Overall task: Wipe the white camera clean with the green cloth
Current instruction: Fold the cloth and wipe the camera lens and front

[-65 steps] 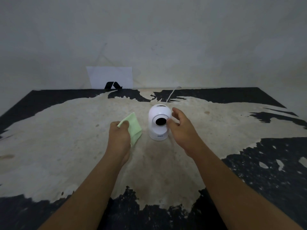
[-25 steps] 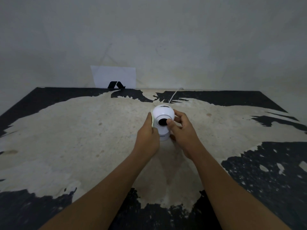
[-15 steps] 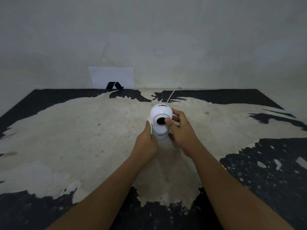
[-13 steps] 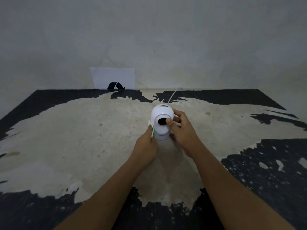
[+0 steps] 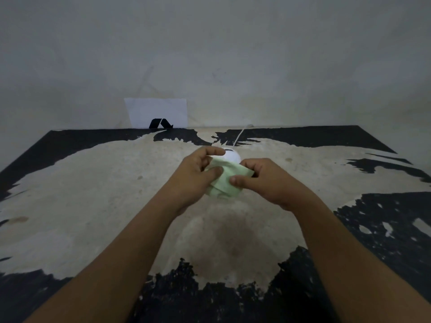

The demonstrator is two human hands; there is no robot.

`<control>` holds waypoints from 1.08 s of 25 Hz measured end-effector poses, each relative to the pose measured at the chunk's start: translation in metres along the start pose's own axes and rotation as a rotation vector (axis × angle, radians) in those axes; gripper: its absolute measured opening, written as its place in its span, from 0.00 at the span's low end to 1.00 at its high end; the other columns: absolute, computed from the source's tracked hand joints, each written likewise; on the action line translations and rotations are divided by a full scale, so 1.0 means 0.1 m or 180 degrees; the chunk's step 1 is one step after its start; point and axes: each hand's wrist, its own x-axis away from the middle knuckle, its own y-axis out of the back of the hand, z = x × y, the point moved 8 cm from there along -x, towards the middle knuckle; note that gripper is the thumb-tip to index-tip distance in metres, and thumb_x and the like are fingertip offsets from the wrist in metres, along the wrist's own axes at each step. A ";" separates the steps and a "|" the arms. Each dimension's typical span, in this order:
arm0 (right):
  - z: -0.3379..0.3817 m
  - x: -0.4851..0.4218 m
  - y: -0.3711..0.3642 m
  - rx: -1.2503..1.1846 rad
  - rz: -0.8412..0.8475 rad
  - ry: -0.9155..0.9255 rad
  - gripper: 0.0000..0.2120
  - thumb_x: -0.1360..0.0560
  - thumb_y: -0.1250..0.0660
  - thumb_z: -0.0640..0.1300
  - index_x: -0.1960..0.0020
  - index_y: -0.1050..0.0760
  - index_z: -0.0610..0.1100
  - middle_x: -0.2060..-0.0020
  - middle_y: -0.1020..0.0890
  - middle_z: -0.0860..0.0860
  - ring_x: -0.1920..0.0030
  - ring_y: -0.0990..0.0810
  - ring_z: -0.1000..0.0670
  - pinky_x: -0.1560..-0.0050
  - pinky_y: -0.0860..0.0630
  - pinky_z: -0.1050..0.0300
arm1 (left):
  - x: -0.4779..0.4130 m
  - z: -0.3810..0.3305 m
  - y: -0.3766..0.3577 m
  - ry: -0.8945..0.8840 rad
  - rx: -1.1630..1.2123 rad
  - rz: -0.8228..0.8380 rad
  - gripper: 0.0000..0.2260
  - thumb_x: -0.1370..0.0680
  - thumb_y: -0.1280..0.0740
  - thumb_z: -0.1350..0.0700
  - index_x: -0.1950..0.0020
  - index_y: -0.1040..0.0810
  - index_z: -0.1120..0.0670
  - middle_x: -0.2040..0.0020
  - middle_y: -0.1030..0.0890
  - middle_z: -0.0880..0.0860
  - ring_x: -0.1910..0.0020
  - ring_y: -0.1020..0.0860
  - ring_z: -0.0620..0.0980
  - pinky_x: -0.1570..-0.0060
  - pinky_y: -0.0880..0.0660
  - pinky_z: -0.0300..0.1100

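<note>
- At the middle of the worn table (image 5: 93,194), we see the white camera (image 5: 231,156) mostly covered by the green cloth (image 5: 224,183).
- Our left hand (image 5: 196,178) grips the cloth against the camera.
- Our right hand (image 5: 265,180) pinches the cloth's right edge.
- No containers appear.

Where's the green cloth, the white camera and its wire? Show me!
cloth (image 5: 224,183), head view, on the folded front between the hands
camera (image 5: 232,156), head view, on the bare white top above the cloth
wire (image 5: 239,136), head view, on the thin white line behind the camera
</note>
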 end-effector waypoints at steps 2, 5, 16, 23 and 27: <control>0.04 -0.05 0.21 0.0076 -0.0503 0.0066 0.04 0.29 0.28 0.45 0.58 0.20 0.46 0.65 0.17 0.47 0.65 0.22 0.53 0.59 0.26 0.55 | -0.10 0.05 0.11 -0.0004 0.0081 -0.0346 0.12 0.22 0.38 0.61 0.41 0.26 0.49 0.50 0.21 0.52 0.53 0.21 0.50 0.58 0.22 0.42; 0.17 -0.08 0.65 -0.0050 -0.1526 0.0245 0.06 0.29 0.28 0.45 0.62 0.23 0.46 0.67 0.20 0.48 0.67 0.25 0.52 0.63 0.28 0.55 | -0.16 0.35 0.21 0.0219 -0.0255 -0.0476 0.19 0.23 0.35 0.53 0.33 0.35 0.45 0.45 0.26 0.49 0.46 0.27 0.50 0.50 0.27 0.44; 0.06 -0.41 -0.11 0.1519 -0.0695 0.0699 0.21 0.22 0.43 0.40 0.29 0.34 0.44 0.29 0.30 0.46 0.30 0.33 0.48 0.32 0.40 0.63 | -0.49 0.99 -0.14 0.0504 -0.2248 -0.0181 0.47 0.37 0.25 0.39 0.27 0.48 0.49 0.30 0.32 0.54 0.33 0.33 0.58 0.35 0.35 0.53; 0.09 -0.68 -0.22 0.1917 -0.0598 0.0670 0.25 0.25 0.40 0.62 0.33 0.28 0.51 0.34 0.27 0.49 0.35 0.29 0.48 0.35 0.33 0.53 | -0.56 0.99 -0.12 0.0464 -0.2582 -0.0267 0.42 0.32 0.29 0.38 0.26 0.47 0.49 0.32 0.30 0.56 0.35 0.31 0.58 0.36 0.35 0.54; -0.07 -0.67 -0.05 0.1140 -0.1147 0.0373 0.23 0.24 0.40 0.59 0.34 0.29 0.47 0.38 0.22 0.47 0.40 0.24 0.46 0.44 0.32 0.59 | -0.54 0.97 -0.12 0.0290 -0.2513 -0.0310 0.42 0.33 0.29 0.38 0.27 0.46 0.48 0.30 0.30 0.53 0.35 0.32 0.58 0.36 0.35 0.53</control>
